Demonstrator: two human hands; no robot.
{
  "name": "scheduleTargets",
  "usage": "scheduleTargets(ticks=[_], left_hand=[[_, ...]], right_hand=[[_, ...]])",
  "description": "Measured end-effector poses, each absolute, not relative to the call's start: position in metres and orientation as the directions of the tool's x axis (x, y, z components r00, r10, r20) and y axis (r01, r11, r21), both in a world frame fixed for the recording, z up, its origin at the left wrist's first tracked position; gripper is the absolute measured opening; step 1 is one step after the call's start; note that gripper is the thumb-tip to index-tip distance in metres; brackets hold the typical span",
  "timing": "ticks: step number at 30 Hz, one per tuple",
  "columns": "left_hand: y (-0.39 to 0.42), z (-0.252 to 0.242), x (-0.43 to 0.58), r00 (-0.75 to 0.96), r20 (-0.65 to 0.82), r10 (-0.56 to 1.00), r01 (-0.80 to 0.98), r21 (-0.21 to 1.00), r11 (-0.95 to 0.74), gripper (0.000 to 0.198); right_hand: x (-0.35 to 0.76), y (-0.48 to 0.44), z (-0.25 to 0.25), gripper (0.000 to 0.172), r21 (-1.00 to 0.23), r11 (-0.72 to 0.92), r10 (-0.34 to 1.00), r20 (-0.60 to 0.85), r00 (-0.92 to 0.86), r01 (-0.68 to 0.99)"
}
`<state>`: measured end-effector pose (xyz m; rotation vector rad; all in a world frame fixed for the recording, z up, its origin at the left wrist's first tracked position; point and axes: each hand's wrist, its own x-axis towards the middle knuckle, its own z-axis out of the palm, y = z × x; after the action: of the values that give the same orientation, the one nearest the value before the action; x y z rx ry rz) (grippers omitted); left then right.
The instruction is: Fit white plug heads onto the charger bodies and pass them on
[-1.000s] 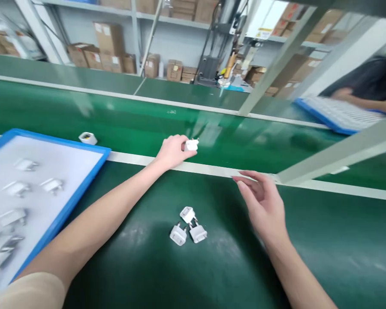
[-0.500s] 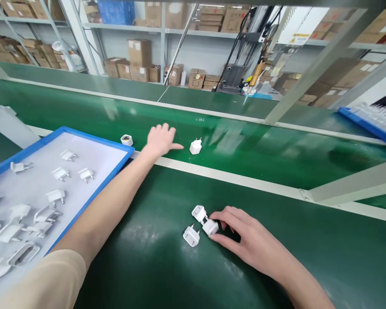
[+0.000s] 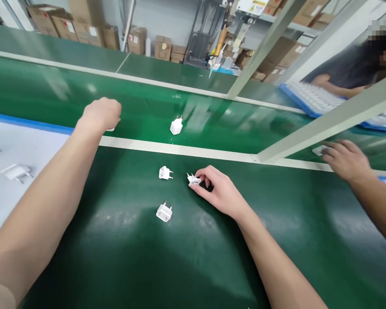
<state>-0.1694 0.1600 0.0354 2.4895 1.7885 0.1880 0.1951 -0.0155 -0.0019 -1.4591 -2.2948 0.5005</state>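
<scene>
My right hand (image 3: 219, 192) rests on the dark green mat and pinches a small white two-pin plug adapter (image 3: 193, 179) between thumb and fingers. Two more white adapters lie loose on the mat, one (image 3: 165, 172) just left of that hand and one (image 3: 164, 212) nearer to me. My left hand (image 3: 102, 113) reaches out over the conveyor's near edge, fingers curled down onto a small white piece (image 3: 110, 128) that is mostly hidden. Another adapter (image 3: 176, 126) stands on the green belt to the right of it.
A blue-rimmed tray (image 3: 25, 122) holding white adapters sits at the left. A white strip (image 3: 180, 149) divides the mat from the belt. A grey metal strut (image 3: 328, 124) slants across the right. Another person's hand (image 3: 345, 159) touches a white piece at the right; their blue tray (image 3: 309, 98) lies beyond.
My left hand left the adapter standing on the belt, moved left and closed over the small white piece by the tray. My right hand came down, scattered the three adapters and pinched one.
</scene>
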Motion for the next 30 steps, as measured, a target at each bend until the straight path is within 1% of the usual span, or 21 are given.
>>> scheduleTargets(ticks=[2,3,5,7,10,13,15,17,18,19,21,23,24,27,30], left_hand=[[0.147,0.054,-0.141,0.308,0.061,0.949,0.945,0.099,-0.313,0.022],[0.138,0.062,-0.124,0.348,0.056,0.936,0.932,0.091,-0.351,0.025],[0.114,0.071,-0.086,0.469,0.042,0.882,0.876,0.104,-0.471,0.032],[0.088,0.071,-0.047,0.625,0.008,0.781,0.771,0.155,-0.618,0.028],[0.054,0.058,0.002,0.789,-0.062,0.611,0.605,0.242,-0.758,0.016],[0.035,0.044,0.026,0.841,-0.098,0.533,0.539,0.247,-0.805,0.019],[0.034,0.039,0.027,0.851,-0.100,0.516,0.523,0.261,-0.811,0.034],[0.039,0.040,0.019,0.857,-0.115,0.502,0.510,0.330,-0.794,0.052],[0.044,0.041,0.014,0.858,-0.132,0.496,0.507,0.368,-0.779,0.056],[0.049,0.042,0.009,0.857,-0.153,0.492,0.510,0.394,-0.765,0.055],[0.058,0.040,0.001,0.855,-0.184,0.485,0.515,0.418,-0.748,0.040],[0.067,0.032,0.000,0.853,-0.167,0.494,0.512,0.448,-0.733,0.029],[0.070,0.026,0.001,0.854,-0.143,0.501,0.503,0.477,-0.721,0.028],[0.076,0.005,0.008,0.838,-0.052,0.543,0.467,0.581,-0.667,0.039],[0.078,-0.005,0.010,0.819,-0.038,0.572,0.463,0.632,-0.621,0.050]], right_hand=[[0.196,-0.016,-0.004,0.016,-0.511,0.387,0.917,0.124,-0.380,0.768],[0.196,-0.016,-0.004,0.016,-0.523,0.386,0.917,0.125,-0.379,0.760],[0.197,-0.014,-0.006,0.017,-0.539,0.387,0.916,0.132,-0.379,0.748],[0.201,-0.011,-0.007,0.017,-0.538,0.382,0.921,0.158,-0.355,0.751],[0.212,-0.004,-0.010,0.017,-0.553,0.338,0.940,0.235,-0.246,0.762],[0.224,0.002,-0.014,0.022,-0.651,0.245,0.957,0.283,-0.071,0.718],[0.228,0.003,-0.017,0.029,-0.738,0.162,0.966,0.255,0.048,0.655],[0.229,0.003,-0.019,0.034,-0.808,0.088,0.974,0.191,0.118,0.583],[0.229,0.003,-0.019,0.035,-0.836,0.071,0.978,0.167,0.128,0.545],[0.228,0.003,-0.019,0.036,-0.861,0.070,0.981,0.151,0.122,0.503],[0.224,0.001,-0.019,0.038,-0.907,0.099,0.985,0.148,0.089,0.410],[0.219,-0.002,-0.017,0.038,-0.936,0.138,0.986,0.161,0.046,0.324],[0.216,-0.003,-0.015,0.038,-0.941,0.153,0.985,0.170,0.032,0.301],[0.211,-0.008,-0.010,0.032,-0.924,0.192,0.976,0.214,0.030,0.330],[0.209,-0.009,-0.007,0.029,-0.918,0.193,0.972,0.229,0.063,0.347]])
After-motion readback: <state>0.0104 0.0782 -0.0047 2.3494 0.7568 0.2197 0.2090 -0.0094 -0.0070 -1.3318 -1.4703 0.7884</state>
